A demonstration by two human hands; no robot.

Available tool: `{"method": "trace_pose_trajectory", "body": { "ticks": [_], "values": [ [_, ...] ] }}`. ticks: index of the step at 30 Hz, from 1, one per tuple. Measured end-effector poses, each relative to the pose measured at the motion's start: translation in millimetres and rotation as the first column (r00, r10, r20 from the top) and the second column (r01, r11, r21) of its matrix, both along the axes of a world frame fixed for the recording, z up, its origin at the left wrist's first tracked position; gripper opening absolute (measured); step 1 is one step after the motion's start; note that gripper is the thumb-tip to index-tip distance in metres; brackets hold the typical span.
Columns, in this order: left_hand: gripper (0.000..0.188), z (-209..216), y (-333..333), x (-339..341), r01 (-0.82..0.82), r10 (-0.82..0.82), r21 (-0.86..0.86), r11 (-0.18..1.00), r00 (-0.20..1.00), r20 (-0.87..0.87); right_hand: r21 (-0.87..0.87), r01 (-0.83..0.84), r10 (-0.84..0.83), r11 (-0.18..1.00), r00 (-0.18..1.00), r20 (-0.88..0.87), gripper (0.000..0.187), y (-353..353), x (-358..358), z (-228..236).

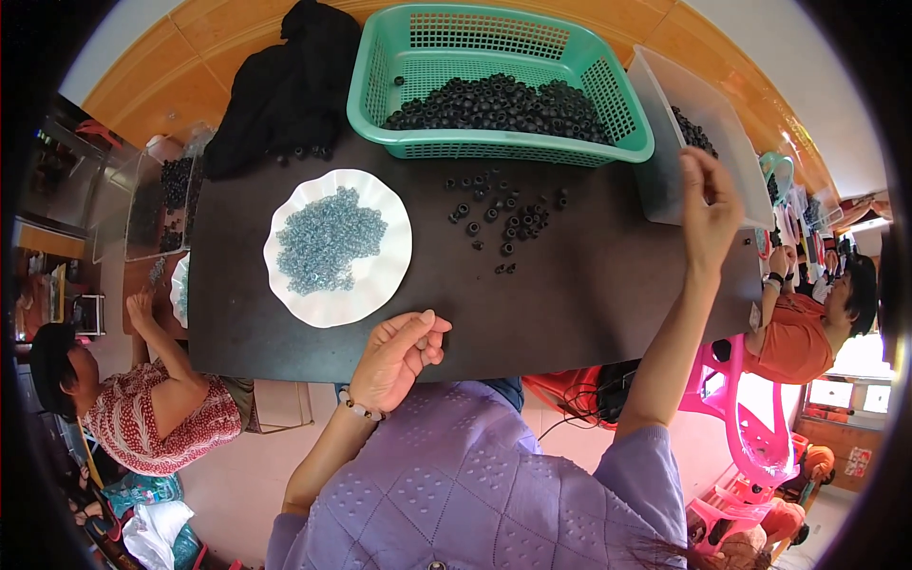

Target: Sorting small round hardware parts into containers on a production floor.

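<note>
My left hand (399, 356) is closed near the table's front edge, thumb against the curled fingers; anything between them is too small to make out. Beside it lies a white wavy-rimmed plate (385, 275) holding a pile of small translucent blue-grey pieces (328, 242). My right hand (711, 214) is raised at the clear plastic bin (655, 142) on the right, fingertips drawn together in a pinch; what they hold, if anything, cannot be seen. Small black ring-like pieces (518, 223) are scattered mid-table, and more black pieces (696, 131) lie inside that bin.
A green perforated basket (427, 150) full of black pieces stands at the back, with black cloth (294, 85) to its left. The dark table (570, 304) spans the front. People sit at the left (161, 408) and right (803, 332); a pink plastic chair (750, 427) stands at lower right.
</note>
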State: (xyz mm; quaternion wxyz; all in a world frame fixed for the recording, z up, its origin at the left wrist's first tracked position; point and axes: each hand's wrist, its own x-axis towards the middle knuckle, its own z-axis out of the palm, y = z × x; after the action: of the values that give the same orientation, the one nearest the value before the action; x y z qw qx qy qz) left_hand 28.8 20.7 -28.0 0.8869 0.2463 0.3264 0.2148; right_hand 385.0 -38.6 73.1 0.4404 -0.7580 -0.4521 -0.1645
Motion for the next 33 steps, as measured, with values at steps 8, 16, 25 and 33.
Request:
{"method": "trace_pose_trajectory", "body": {
  "ticks": [8, 16, 25, 33],
  "values": [
    [0.023, 1.4, -1.6, 2.9, 0.010, -0.009, 0.010, 1.000, 1.000, -0.005, -0.347, -0.475, 0.475, 0.809, 0.875, -0.091, 0.024, 9.1, -69.8, -50.5],
    [0.023, 2.3, -3.0, 2.5, 0.003, -0.003, 0.017, 1.000, 1.000, -0.007, -0.453, -0.465, 0.526, 0.761, 0.851, 0.009, 0.027, 20.5, -78.8, -72.3],
    [0.023, 2.8, -2.0, 6.0, 0.033, -0.033, 0.030, 0.999, 0.999, 0.001, -0.412, -0.453, 0.490, 0.790, 0.872, -0.019, 0.017, 18.1, -79.7, -74.2],
    [0.024, 11.0, -2.1, 9.4, 0.074, -0.070, 0.078, 0.994, 0.996, -0.052, -0.163, -0.638, 0.567, 0.753, 0.754, -0.330, 0.019, 10.8, -118.8, -61.9]
  ]
}}
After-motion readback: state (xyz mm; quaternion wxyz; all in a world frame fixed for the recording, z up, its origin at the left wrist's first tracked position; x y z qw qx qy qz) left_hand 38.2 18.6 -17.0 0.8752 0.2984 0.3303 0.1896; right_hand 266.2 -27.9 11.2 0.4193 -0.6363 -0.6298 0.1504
